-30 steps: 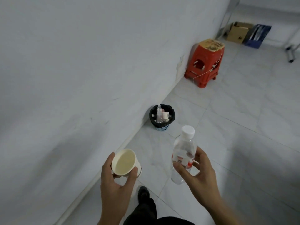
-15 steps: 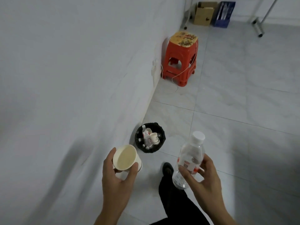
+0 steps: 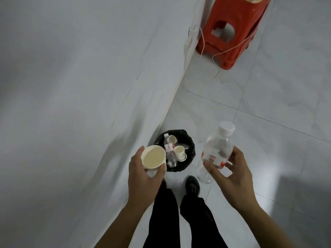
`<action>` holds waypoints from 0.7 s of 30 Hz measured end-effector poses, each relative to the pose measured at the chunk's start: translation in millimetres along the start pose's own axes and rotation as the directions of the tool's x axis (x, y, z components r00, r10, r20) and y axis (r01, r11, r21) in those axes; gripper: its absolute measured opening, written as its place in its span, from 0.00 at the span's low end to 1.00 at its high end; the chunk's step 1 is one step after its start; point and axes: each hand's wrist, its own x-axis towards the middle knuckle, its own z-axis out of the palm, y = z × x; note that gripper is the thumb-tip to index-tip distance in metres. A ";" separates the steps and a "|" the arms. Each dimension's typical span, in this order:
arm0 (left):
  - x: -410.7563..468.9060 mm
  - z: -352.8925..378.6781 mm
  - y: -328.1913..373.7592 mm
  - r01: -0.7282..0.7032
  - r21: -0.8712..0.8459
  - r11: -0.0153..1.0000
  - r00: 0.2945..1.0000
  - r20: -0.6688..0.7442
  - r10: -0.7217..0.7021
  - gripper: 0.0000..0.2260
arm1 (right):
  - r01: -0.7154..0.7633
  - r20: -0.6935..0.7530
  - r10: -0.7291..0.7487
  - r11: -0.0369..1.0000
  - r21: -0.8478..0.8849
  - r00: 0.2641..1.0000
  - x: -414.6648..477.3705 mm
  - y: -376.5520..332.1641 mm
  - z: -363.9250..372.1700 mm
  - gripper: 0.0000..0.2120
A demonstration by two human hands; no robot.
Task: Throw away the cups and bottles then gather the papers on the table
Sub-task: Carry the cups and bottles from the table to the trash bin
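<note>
Red stool (image 3: pixel 231 31) stands against the wall (image 3: pixel 89 86); black-lined bin (image 3: pixel 191 145) sits on the floor (image 3: pixel 277 108), discarded cups (image 3: pixel 179 153) inside. Right hand (image 3: pixel 232 176) grips clear bottle (image 3: pixel 215 149) beside bin; left hand (image 3: pixel 143 181) curls round paper cup (image 3: pixel 153 157) over its rim.

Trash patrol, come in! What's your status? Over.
Left hand grips paper cup. Right hand grips water bottle. Bin just ahead, nothing blocking it.
</note>
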 end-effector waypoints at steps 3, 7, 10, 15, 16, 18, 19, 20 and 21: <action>57.4 43.9 -56.8 0.060 0.069 0.996 0.995 0.079 -0.065 0.36 | -0.050 -0.017 0.050 0.999 -0.016 0.999 57.4 45.9 46.5 0.34; 127.8 113.0 -146.4 0.131 0.175 0.976 0.982 0.115 -0.153 0.36 | -0.088 -0.025 0.087 0.993 -0.073 0.996 136.2 127.3 115.0 0.34; 167.4 159.4 -208.1 0.223 0.224 0.949 0.963 0.098 -0.249 0.35 | -0.074 -0.040 0.068 0.984 -0.162 0.997 188.6 187.6 158.5 0.34; 211.1 215.9 -290.5 0.302 0.293 0.907 0.941 0.060 -0.333 0.32 | -0.095 -0.088 0.064 0.906 -0.413 0.994 261.8 274.5 205.3 0.40; 216.5 224.1 -303.5 0.314 0.302 0.900 0.936 0.063 -0.347 0.33 | -0.096 -0.067 0.074 0.885 -0.455 0.995 271.9 289.4 211.9 0.40; 223.5 237.7 -325.4 0.332 0.303 0.893 0.924 0.088 -0.373 0.33 | -0.073 0.048 0.115 0.848 -0.525 0.992 285.5 316.8 224.7 0.40; 225.4 242.6 -333.6 0.340 0.296 0.893 0.918 0.103 -0.384 0.33 | -0.059 0.133 0.156 0.835 -0.547 0.979 289.0 327.9 230.5 0.40; 226.8 246.8 -340.0 0.344 0.286 0.895 0.914 0.118 -0.389 0.33 | -0.052 0.214 0.206 0.825 -0.562 0.955 290.5 337.1 234.4 0.40; 227.7 250.1 -344.5 0.340 0.276 0.899 0.914 0.130 -0.386 0.34 | -0.047 0.279 0.250 0.816 -0.576 0.927 290.4 344.4 237.3 0.39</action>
